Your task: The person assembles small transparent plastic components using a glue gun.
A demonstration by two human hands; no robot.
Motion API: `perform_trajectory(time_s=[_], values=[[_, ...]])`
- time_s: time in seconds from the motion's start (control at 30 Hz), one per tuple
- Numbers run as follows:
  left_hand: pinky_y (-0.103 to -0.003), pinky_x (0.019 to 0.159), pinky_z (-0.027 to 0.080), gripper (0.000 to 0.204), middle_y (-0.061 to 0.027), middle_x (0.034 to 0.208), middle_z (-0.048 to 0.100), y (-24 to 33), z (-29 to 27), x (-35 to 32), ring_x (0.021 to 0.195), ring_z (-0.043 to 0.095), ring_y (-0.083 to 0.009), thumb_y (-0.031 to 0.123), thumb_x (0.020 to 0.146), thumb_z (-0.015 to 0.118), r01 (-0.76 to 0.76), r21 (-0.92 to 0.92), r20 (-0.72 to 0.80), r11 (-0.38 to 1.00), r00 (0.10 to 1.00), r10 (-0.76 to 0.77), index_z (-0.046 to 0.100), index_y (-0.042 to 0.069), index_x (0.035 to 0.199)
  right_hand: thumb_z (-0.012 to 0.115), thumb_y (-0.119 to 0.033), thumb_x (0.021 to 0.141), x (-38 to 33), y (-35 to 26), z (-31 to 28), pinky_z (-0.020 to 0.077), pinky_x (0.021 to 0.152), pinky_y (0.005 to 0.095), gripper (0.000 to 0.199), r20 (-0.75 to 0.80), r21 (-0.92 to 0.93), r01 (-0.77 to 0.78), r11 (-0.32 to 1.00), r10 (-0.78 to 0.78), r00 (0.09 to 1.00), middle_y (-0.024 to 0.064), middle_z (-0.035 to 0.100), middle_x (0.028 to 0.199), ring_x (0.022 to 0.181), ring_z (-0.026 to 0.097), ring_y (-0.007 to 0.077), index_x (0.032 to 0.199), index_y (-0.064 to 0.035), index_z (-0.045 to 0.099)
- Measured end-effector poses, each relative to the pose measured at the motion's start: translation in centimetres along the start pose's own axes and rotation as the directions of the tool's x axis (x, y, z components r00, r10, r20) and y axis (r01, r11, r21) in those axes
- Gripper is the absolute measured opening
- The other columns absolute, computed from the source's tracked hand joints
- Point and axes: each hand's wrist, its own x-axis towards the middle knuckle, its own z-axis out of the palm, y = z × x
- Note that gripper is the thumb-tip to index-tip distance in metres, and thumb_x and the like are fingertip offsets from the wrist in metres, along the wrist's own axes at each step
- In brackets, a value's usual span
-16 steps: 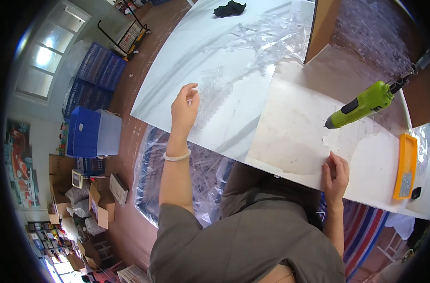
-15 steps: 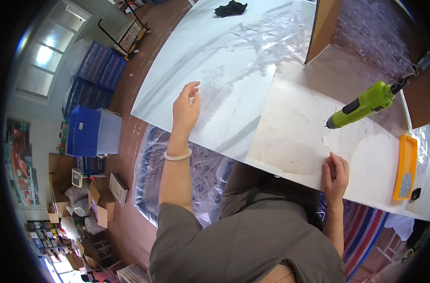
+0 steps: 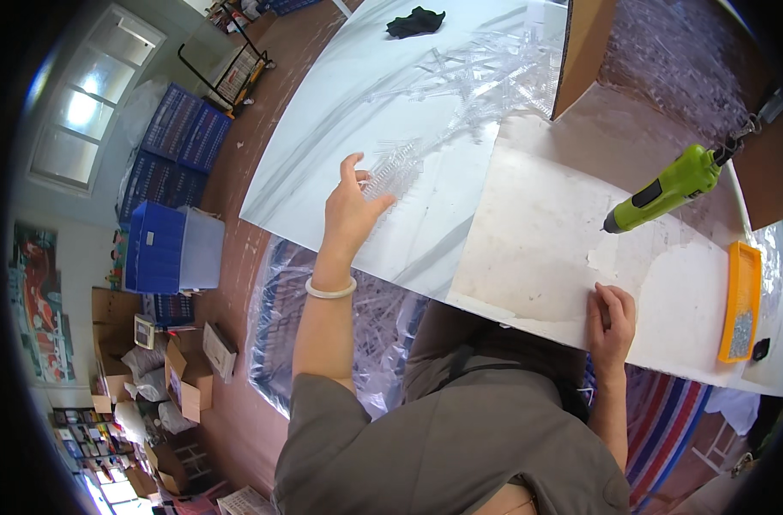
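Note:
My left hand is open at a small pile of clear plastic toothed strips on the marbled white tabletop. Its thumb and fingers are spread at the near left end of the pile; whether they touch the strips I cannot tell. My right hand rests at the near edge of a worn white board, with fingers loosely bent and a gap beside the thumb; nothing shows in it. Beyond that hand, a green electric screwdriver hangs tip down and tilted over the board.
More clear strips lie scattered farther back, near a black cloth. A cardboard box with clear plastic pieces stands at back right. An orange tray of small metal parts sits far right. Below the table edge is a plastic-lined bin.
My left hand has moved slightly right, and its thumb and fingers have spread apart beside the strips. My right hand has stayed in place.

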Motion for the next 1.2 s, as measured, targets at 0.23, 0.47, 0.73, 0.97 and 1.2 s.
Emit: perform_trajectory(time_s=[0.23, 0.47, 0.73, 0.97, 1.2], values=[[-0.045, 0.088, 0.056, 0.119, -0.0268, 0.107, 0.07, -1.4, -0.4, -0.3, 0.098, 0.07, -0.0433, 0.01, 0.066, 0.082, -0.138, 0.33, 0.118, 0.934, 0.988, 0.104, 0.018, 0.018, 0.167, 0.073, 0.002, 0.091, -0.3, -0.2, 0.6, 0.0513, 0.084, 0.0347, 0.022, 0.021, 0.03, 0.059, 0.998, -0.06, 0.998, 0.0147, 0.065, 0.109, 0.096, 0.064, 0.0286, 0.113, 0.0005, 0.072], [-0.047, 0.075, 0.057, 0.114, -0.0212, 0.096, 0.066, -1.9, 0.7, -0.3, 0.084, 0.069, -0.0399, 0.004, 0.066, 0.075, -0.207, 0.343, 0.135, 0.917, 0.976, 0.17, 0.022, 0.019, 0.166, 0.07, 0.003, 0.094, -1.0, 1.2, 0.7, 0.052, 0.079, 0.031, 0.022, 0.02, 0.041, 0.04, 0.998, -0.041, 0.999, 0.0153, 0.063, 0.11, 0.094, 0.063, 0.0247, 0.116, 0.0027, 0.07], [-0.048, 0.083, 0.058, 0.107, -0.0253, 0.107, 0.069, -7.5, -3.7, 2.3, 0.092, 0.072, -0.0413, 0.0, 0.073, 0.073, -0.059, 0.435, 0.049, 0.899, 0.998, 0.042, 0.021, 0.016, 0.165, 0.069, 0.003, 0.095, -0.6, 1.2, 0.9, 0.0519, 0.08, 0.0314, 0.021, -0.004, 0.025, 0.057, 0.998, -0.057, 0.998, 0.0148, 0.063, 0.109, 0.094, 0.063, 0.025, 0.116, 0.0036, 0.07], [-0.049, 0.088, 0.057, 0.106, -0.0242, 0.11, 0.07, -18.2, -8.4, 8.2, 0.099, 0.071, -0.0413, 0.003, 0.075, 0.074, 0.147, 0.527, -0.106, 0.837, 0.989, -0.107, 0.02, 0.016, 0.165, 0.069, 0.004, 0.094, -0.6, 1.3, 1.2, 0.0516, 0.078, 0.0322, 0.017, -0.034, -0.06, 0.076, 0.995, -0.079, 0.996, 0.0152, 0.063, 0.108, 0.094, 0.063, 0.0266, 0.111, 0.003, 0.071], [-0.046, 0.094, 0.056, 0.107, -0.0212, 0.115, 0.071, -21.5, -11.6, 11.7, 0.109, 0.07, -0.0372, 0.005, 0.077, 0.075, 0.218, 0.582, -0.134, 0.783, 0.976, -0.172, 0.016, 0.015, 0.166, 0.069, 0.004, 0.093, -0.5, -0.3, 1.3, 0.0512, 0.075, 0.0326, 0.013, -0.061, -0.156, 0.053, 0.986, -0.063, 0.996, 0.0159, 0.063, 0.106, 0.093, 0.063, 0.0285, 0.107, 0.0026, 0.071]])
